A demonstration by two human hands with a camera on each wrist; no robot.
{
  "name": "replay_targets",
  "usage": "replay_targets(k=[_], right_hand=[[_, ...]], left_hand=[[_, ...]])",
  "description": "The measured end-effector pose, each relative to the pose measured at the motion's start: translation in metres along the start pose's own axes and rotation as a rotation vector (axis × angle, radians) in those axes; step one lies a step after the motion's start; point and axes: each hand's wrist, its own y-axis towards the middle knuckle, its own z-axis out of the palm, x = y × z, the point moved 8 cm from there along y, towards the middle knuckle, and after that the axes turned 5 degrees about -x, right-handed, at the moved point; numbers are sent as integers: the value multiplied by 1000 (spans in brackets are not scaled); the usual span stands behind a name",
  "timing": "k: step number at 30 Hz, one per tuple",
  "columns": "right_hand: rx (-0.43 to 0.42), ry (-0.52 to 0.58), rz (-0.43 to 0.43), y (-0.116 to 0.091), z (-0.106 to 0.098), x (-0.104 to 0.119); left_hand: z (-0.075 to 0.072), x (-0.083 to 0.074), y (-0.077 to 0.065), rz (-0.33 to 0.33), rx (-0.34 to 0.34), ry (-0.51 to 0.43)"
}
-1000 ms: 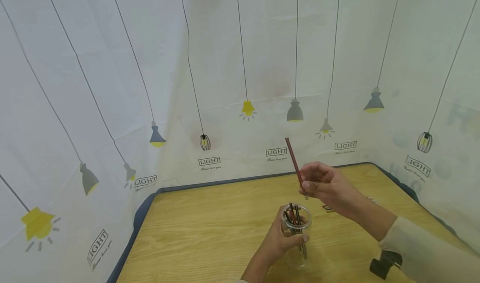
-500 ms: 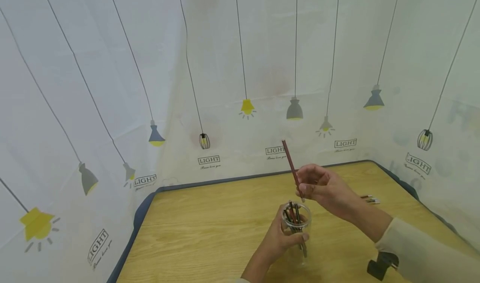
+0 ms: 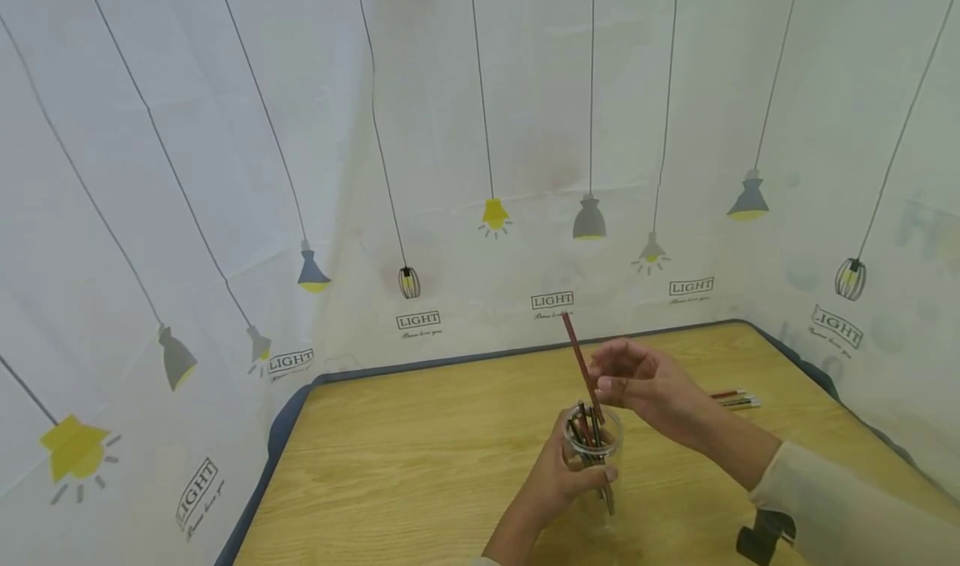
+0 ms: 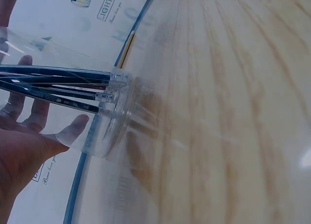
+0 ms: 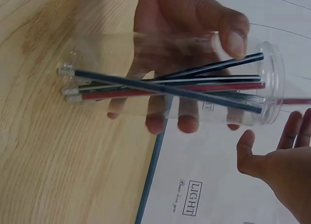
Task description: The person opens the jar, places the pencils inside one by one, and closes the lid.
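Note:
My left hand (image 3: 558, 474) grips a clear jar (image 3: 596, 441) around its side. Several dark and red pencils (image 5: 165, 83) stand inside, their white ends at the bottom in the right wrist view. Another red pencil (image 3: 579, 353) leans up and left, with its lower end at the jar's mouth. My right hand (image 3: 648, 387) is beside this pencil, thumb and fingers spread apart in the right wrist view. The pencil passes just beyond its fingertips; whether they touch it I cannot tell. In the left wrist view, the left hand's fingers (image 4: 36, 114) show curled round the jar.
A few more pencils (image 3: 738, 399) lie on the wooden table (image 3: 390, 441), right of the right forearm. A blue edge (image 3: 450, 364) borders the table. White curtains (image 3: 450, 91) printed with lamps surround it.
The red pencil has come down and slightly left, so its lower end is now at the jar's mouth. My right hand has loosened from it. The left hand holds the jar still.

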Motion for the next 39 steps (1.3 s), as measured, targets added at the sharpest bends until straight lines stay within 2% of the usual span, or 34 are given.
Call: replay_targets(k=[10,15,27,39], right_hand=[[-30,20,-32,-2,-25,8],[-14,5,-37,-2,-24,13],[32,31,-49,-5,-15,14],[2,-28,-73,-4,-19,21]], left_hand=[[-2,-2,2,1,-18,8],[-3,-1,1,19,-9,19],[-1,4,-1,-6,-15,28],[0,1,0,-14,-7,16]])
